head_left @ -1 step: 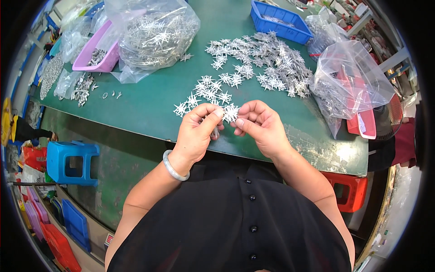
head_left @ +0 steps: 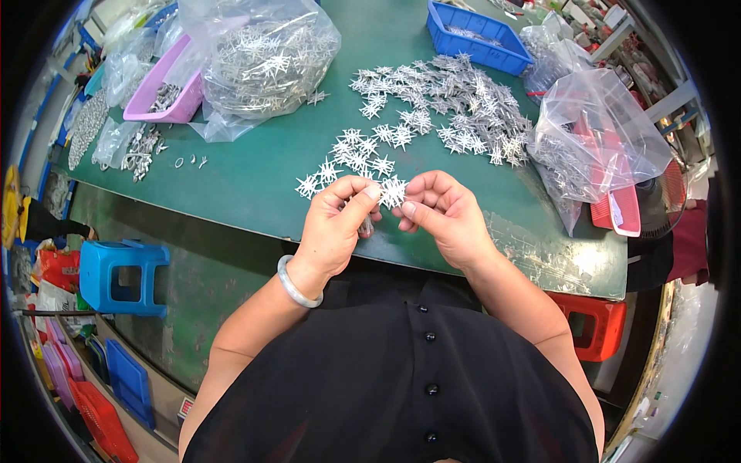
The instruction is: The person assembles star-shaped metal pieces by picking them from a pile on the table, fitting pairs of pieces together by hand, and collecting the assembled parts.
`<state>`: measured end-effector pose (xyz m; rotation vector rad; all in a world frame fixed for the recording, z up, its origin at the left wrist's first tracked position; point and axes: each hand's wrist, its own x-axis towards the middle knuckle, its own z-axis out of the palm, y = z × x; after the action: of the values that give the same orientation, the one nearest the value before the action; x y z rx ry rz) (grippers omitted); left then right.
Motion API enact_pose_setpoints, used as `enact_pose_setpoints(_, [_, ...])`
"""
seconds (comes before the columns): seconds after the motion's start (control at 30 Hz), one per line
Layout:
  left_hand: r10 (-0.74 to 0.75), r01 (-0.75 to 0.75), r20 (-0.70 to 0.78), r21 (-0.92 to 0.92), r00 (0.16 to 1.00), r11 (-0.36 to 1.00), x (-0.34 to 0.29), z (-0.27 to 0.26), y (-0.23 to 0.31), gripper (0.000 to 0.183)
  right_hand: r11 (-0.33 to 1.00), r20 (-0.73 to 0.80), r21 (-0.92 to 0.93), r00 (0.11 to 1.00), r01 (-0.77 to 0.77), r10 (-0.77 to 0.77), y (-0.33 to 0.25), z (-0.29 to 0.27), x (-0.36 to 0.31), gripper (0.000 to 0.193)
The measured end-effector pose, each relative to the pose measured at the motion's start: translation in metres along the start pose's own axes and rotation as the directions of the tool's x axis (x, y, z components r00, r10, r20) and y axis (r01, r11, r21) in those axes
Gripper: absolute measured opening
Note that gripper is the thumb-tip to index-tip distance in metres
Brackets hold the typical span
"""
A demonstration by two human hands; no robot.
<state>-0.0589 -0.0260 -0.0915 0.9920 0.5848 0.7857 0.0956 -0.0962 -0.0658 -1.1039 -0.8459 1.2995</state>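
Between my hands is a silvery-white spiky star-shaped metal piece (head_left: pixel 394 193), just over the table's near edge. My left hand (head_left: pixel 340 212) is closed, pinching the piece's left side between thumb and fingers. At its other side, my right hand (head_left: pixel 441 207) is also closed, with thumb and fingertips on the spikes. Something small and shiny shows beneath my left fingers, too hidden to name. Just beyond lie several similar loose star pieces (head_left: pixel 356 151). Farther back, a large pile of them (head_left: pixel 471 108) spreads to the right.
On the green table (head_left: pixel 255 174), a big clear bag of star pieces (head_left: pixel 266 65) stands by a lilac basket (head_left: pixel 185 92). A blue tray (head_left: pixel 478 38) sits at the back. Another clear bag (head_left: pixel 594 139) lies over a pink basket (head_left: pixel 629 212). A blue stool (head_left: pixel 104 278) stands left.
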Motion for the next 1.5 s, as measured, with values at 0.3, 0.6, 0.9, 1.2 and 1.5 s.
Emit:
enact_pose_setpoints(0.3, [0.011,-0.011,-0.012,0.008,1.0,1.0,-0.001,0.002,0.0,0.01,1.0,0.0,0.029,1.0,-0.011,0.011,0.0,0.0,-0.002,0.018])
enact_pose_setpoints(0.6, [0.02,-0.02,-0.001,0.026,1.0,0.999,0.0,0.003,0.003,0.011,0.993,0.045,0.103,0.998,-0.052,0.048,-0.002,-0.005,-0.004,0.018])
enact_pose_setpoints(0.9, [0.163,-0.181,0.092,0.238,0.982,0.954,-0.003,0.005,0.008,0.01,0.955,0.172,0.203,0.968,-0.215,0.181,0.0,-0.011,-0.006,0.019])
enact_pose_setpoints(1.2, [0.234,-0.271,0.151,0.319,0.961,0.908,-0.004,0.006,0.012,0.01,0.948,0.173,0.255,0.974,-0.189,0.148,0.0,-0.011,-0.008,0.014])
enact_pose_setpoints(1.5, [0.217,-0.247,0.127,0.312,0.968,0.917,-0.006,0.008,0.014,0.012,0.976,0.141,0.201,0.989,-0.081,0.053,0.002,-0.008,-0.009,0.013])
